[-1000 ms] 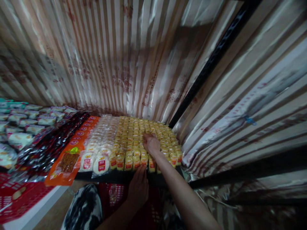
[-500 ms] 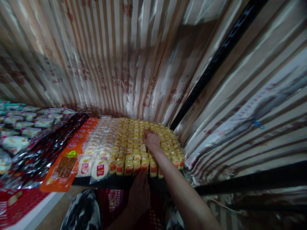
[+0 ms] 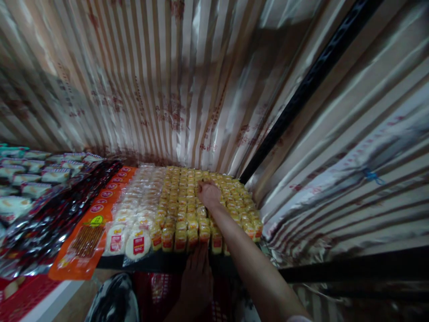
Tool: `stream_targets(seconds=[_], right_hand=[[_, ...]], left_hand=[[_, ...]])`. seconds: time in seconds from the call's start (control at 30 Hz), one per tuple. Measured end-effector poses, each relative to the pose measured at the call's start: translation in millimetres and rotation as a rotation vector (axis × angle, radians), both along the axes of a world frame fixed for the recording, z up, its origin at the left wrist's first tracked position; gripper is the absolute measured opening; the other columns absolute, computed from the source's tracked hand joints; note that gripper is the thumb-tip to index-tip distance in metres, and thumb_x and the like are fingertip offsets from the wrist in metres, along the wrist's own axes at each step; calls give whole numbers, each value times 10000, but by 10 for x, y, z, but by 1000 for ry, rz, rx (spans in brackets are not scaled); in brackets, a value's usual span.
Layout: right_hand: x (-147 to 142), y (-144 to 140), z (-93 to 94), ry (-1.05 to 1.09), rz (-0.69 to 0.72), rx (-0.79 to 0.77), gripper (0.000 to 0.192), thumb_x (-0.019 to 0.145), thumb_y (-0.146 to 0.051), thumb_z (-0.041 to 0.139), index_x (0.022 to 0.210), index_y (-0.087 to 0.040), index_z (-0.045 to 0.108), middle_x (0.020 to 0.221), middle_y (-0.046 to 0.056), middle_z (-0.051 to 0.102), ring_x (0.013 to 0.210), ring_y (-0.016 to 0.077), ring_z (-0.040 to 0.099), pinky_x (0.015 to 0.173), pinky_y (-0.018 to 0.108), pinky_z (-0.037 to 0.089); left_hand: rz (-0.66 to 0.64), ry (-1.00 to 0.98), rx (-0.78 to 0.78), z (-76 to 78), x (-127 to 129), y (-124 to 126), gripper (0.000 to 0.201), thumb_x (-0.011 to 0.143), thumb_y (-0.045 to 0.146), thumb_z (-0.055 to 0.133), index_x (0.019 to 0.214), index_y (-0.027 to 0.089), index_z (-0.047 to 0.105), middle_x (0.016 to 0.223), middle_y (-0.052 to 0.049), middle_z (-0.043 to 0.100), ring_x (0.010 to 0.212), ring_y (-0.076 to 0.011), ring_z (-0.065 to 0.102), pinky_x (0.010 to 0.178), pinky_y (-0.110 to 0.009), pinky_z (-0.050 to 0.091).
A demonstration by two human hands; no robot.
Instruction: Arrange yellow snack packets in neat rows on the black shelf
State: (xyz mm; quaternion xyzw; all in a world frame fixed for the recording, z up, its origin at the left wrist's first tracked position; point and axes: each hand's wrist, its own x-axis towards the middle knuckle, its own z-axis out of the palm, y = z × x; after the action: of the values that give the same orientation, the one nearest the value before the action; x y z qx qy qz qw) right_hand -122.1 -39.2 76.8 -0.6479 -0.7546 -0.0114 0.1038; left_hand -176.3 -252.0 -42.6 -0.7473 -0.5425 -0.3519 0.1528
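Observation:
Rows of small yellow wrapped packets (image 3: pixel 181 210) stand tightly packed on a dark shelf (image 3: pixel 161 261). Over the middle of these rows is my right hand (image 3: pixel 209 193), closed, with its fingertips curled down among the packets. Whatever may be in its fingers is hidden. At the shelf's front edge my left hand (image 3: pixel 197 273) is open, fingers stretched out together, their tips by the front of one row. Left of the yellow packets lie clear-wrapped round white crackers (image 3: pixel 138 243) with red labels.
An orange snack bag (image 3: pixel 83 241), dark shiny packets (image 3: pixel 56 214) and white packets (image 3: pixel 36 190) lie to the left. Behind rises a striped plastic sheet (image 3: pixel 174 89), with a black post (image 3: pixel 301 98) at the right. Red baskets (image 3: pixel 30 297) stand below.
The view has shifted slightly, so the shelf appears a little lower. My right hand has moved slightly left over the packets. My left hand stays at the front edge.

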Motion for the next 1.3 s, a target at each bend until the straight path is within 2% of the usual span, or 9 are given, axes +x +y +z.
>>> stream_targets(seconds=[0.2,0.37,0.5,0.77,0.87,1.0,1.1,1.2,1.3], right_hand=[[23,147,37,-2,-26,59,304,847,-237,418,983,-235,689,864,57,713,949,201,585,773,265,425],[-37,235,8,-36,15,-18,281,830,-200,450,961,-201,699,859,71,715,924,193,594,810,258,415],[-21,296,-3,-28,19,14,288,826,-204,457,993,-218,692,897,66,715,979,200,580,812,261,413],[-97,550,43,-49,37,-71,271,744,-127,522,944,-153,702,839,91,723,896,184,621,858,249,392],[-74,513,56,0,30,-33,306,764,-133,499,1008,-170,681,926,71,716,960,176,604,899,253,380],[127,219,98,246,88,241,326,828,-172,432,1083,-168,634,1075,68,670,1028,180,565,977,312,358],[344,-237,84,504,82,414,329,847,-206,402,1108,-158,597,1083,86,649,1009,189,565,913,340,434],[540,-860,-50,663,79,462,280,872,-241,385,1034,-176,603,987,90,647,939,192,584,829,348,490],[652,-1493,-331,641,141,322,279,882,-207,370,1008,-201,618,972,93,644,962,186,588,883,350,480]], left_hand=[[-6,2,-20,-13,-4,3,396,836,130,360,1161,77,579,1235,-112,573,1163,-233,457,910,-334,359],[-2,-2,-38,-81,13,3,399,842,148,376,1188,96,567,1263,-101,558,1174,-224,449,912,-329,346],[-7,-49,-53,-123,37,6,398,850,184,391,1203,107,561,1291,-89,539,1192,-224,433,927,-334,330],[55,-44,-30,-27,63,24,385,852,137,355,1144,113,604,1187,-50,618,1097,-187,482,862,-303,341],[33,-16,-50,-18,43,15,386,848,133,368,1163,102,590,1210,-61,605,1120,-191,473,866,-299,341],[21,-21,-68,-59,40,-8,384,853,149,372,1173,100,580,1226,-82,590,1146,-210,462,887,-318,337],[31,-35,-95,-78,51,-23,389,854,167,385,1197,108,560,1237,-96,577,1158,-219,459,902,-335,342],[11,-6,-124,-63,35,-35,409,852,166,383,1228,110,533,1255,-112,558,1179,-218,450,904,-336,366],[-16,46,-126,-44,-3,-44,413,865,160,353,1240,117,521,1279,-110,539,1201,-222,435,899,-336,383]])
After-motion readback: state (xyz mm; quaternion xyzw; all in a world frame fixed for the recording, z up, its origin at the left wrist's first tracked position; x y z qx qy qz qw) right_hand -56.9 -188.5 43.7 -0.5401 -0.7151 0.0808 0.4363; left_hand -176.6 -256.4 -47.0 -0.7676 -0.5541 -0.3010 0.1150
